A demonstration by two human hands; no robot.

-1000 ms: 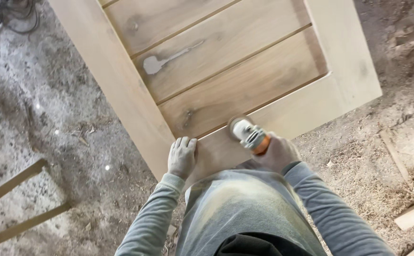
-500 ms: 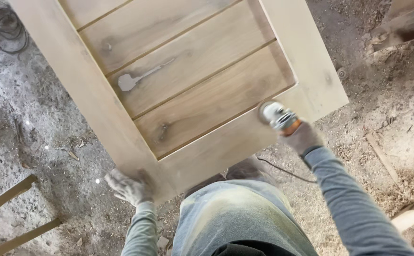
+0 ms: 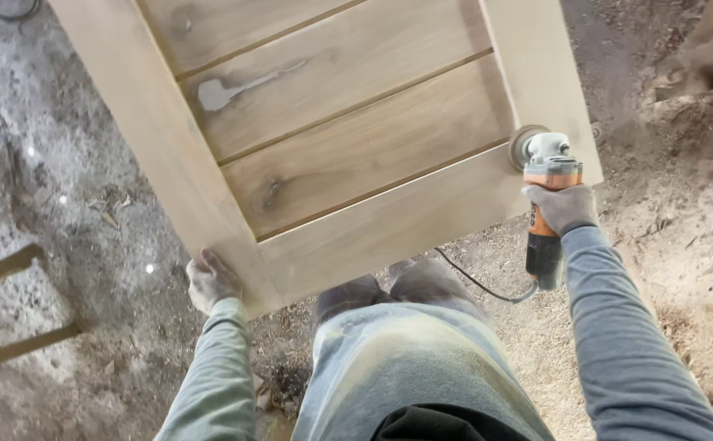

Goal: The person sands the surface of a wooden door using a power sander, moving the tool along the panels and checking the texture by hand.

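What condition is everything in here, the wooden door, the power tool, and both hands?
Wooden door: lying flat, bare wood, pale filler patch on one plank.
Sander: disc at the door's right rail, cord attached.
Right hand: gloved, gripping the sander.
Left hand: dusty, gripping the door's corner edge.
Floor: covered in sawdust.

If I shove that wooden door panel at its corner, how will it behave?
The wooden door panel looks stiff and fairly heavy: thick frame, solid planks. The left hand grips its corner, so it may slide or pivot. Sawdust likely makes it slippery. The right hand holds the grinder.
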